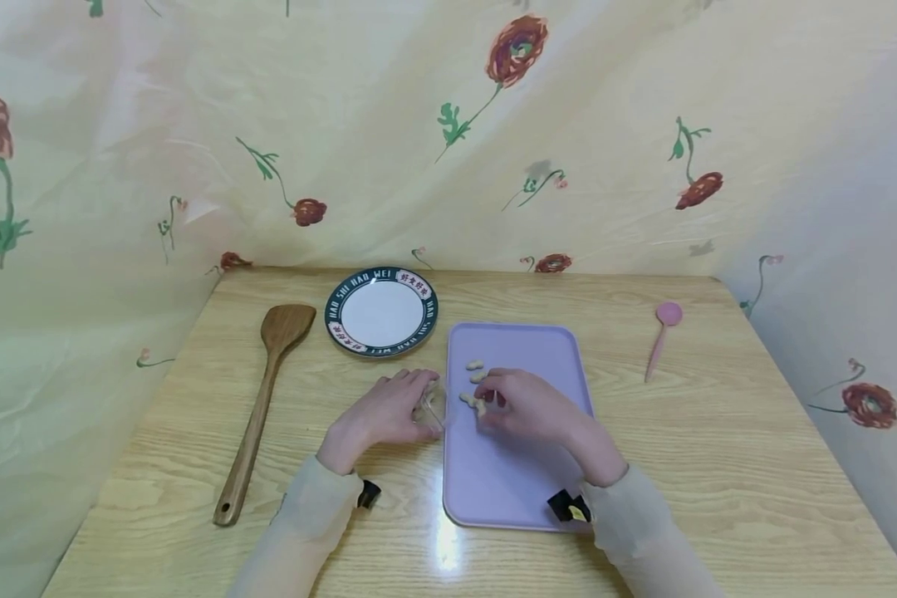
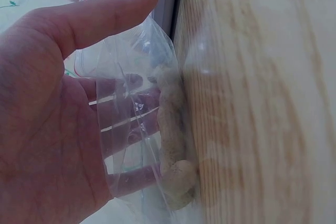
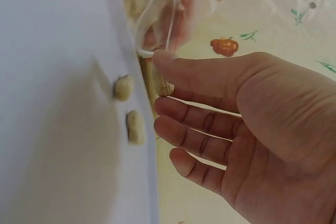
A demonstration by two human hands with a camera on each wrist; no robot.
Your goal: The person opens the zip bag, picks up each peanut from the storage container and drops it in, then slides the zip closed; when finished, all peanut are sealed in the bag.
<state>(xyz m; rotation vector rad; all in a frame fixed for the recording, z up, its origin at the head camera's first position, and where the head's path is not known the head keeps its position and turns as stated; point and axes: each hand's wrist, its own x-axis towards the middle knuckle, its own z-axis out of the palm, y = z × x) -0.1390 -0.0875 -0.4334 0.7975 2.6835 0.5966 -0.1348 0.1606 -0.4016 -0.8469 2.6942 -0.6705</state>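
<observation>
1. The surface (image 1: 718,465) is pale, with streaky wood grain.
2. A smooth lilac tray (image 1: 493,494), rectangular with rounded corners and a low rim, lies near the middle of the surface, seemingly within easy reach of both hands.
3. A brown wooden spatula (image 1: 260,407) lies along the left edge, out of the working area.
4. A round, glossy plate (image 1: 383,314), white with a dark lettered rim, sits by the far edge.
5. The left hand (image 1: 389,409) has its grip around a bag, thumb and fingers on opposite sides, apparently to hold the mouth apart beside the tray's left edge.
6. The right hand (image 1: 526,407), over the tray's left side, has its grip pinching one peanut (image 3: 165,86) between thumb and index finger.
7. The bag (image 2: 126,51) is thin, clear, crinkled plastic, red-lined at the mouth; rough, tan peanuts lie inside.
8. A slim pink spoon (image 1: 669,314) lies toward the far right corner.
9. Loose peanuts (image 3: 135,127), waisted and matt, lie near the tray's left edge.
</observation>
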